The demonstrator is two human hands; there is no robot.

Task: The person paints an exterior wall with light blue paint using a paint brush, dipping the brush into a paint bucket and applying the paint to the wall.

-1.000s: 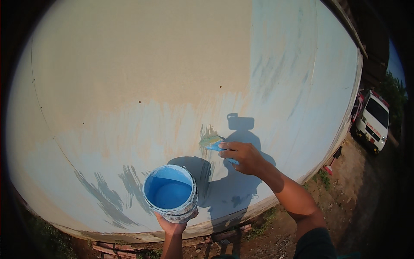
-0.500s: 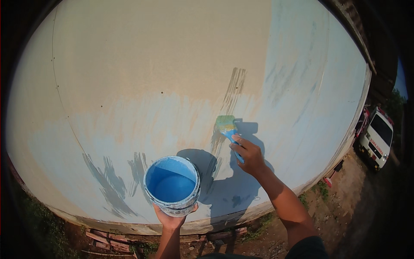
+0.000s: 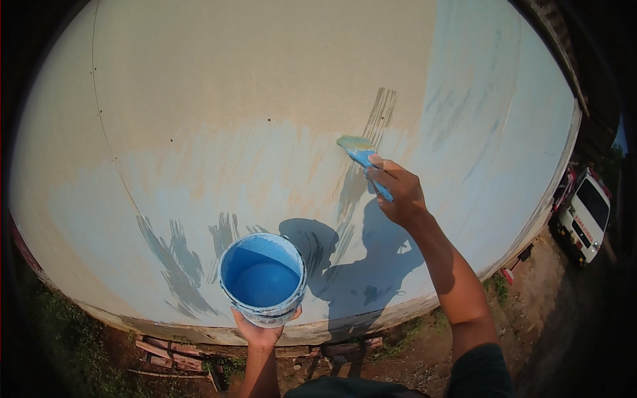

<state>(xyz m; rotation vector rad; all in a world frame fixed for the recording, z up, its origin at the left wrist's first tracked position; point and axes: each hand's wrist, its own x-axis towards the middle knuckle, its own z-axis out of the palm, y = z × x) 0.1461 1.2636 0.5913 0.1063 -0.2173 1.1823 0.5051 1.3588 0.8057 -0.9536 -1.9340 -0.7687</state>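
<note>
My right hand is closed round the blue handle of a paintbrush. The brush's wide, paint-coated bristles point up and left at the wall; whether they touch it I cannot tell. In my left hand rests a paint bucket, gripped from below, with blue paint in it and smears around its rim. The wall is bare beige above and streaked pale blue below and at the right. Dark, wet-looking strokes run just above the brush, and more lie at the lower left.
Shadows of my arm and the bucket fall on the wall. Reddish bricks or tiles and a thin stick lie on the ground by the wall's foot. A white van is parked at the far right, beyond a dirt path.
My right hand has moved the brush upward and turned it more to the left. The dark stroke beneath it looks fuller. My view has shifted slightly; the bucket is still in my left hand.
</note>
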